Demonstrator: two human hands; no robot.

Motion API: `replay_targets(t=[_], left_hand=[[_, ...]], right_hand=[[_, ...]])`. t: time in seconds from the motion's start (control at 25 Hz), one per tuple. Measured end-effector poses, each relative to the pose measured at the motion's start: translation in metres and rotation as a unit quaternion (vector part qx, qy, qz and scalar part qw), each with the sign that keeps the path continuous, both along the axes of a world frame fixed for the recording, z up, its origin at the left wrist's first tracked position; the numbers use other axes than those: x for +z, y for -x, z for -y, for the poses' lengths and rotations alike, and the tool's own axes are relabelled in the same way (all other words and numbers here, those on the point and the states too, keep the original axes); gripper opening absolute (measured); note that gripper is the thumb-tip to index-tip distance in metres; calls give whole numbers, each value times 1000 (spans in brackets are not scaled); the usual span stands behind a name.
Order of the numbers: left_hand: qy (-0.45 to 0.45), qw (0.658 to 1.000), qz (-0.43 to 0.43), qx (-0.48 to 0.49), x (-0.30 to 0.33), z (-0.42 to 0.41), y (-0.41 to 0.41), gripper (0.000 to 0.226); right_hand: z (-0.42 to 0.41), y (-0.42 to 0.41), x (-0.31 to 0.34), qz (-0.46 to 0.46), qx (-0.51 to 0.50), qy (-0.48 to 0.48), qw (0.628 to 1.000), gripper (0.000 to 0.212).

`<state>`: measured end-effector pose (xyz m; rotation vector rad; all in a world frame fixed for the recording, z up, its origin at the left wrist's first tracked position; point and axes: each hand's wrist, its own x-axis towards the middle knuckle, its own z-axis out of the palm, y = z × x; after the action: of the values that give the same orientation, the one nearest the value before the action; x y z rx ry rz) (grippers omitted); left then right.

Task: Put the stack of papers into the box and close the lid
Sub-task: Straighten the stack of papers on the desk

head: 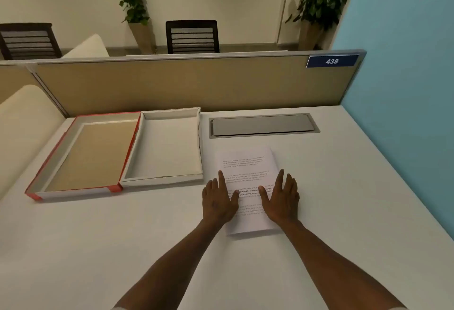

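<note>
1. This is an office: a tan fabric cubicle divider lines the back of the white counter.
2. A blue number plate reading 438 marks the workstation.
3. A grey metal cable hatch sits flush in the counter.
4. Beyond stand a black slatted office chair and leafy potted plants.
</note>
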<state>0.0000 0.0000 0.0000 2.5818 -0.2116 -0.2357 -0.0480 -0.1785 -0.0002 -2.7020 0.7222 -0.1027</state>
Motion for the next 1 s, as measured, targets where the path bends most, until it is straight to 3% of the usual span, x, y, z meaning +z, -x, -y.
replay_targets(t=[0.12,0.36,0.56,0.68,0.8,1.0], left_hand=[[-24,1000,-1,12,-7,0,1,88],[102,988,-56,105,-9,19,-2,87],[237,914,-169,284,2,29,-31,78],[278,876,-238,314,9,22,-50,71],[271,882,-250,292,8,19,-59,69],[230,912,-238,244,2,19,-65,39]], right_hand=[[2,-1,-9,-11,-6,-22,1000,92],[1,0,-21,5,-4,6,1000,89],[-1,-1,-27,10,2,41,999,86],[0,-1,-28,14,0,48,999,85],[0,0,-28,15,3,47,999,85],[1,0,-28,19,1,49,999,86]])
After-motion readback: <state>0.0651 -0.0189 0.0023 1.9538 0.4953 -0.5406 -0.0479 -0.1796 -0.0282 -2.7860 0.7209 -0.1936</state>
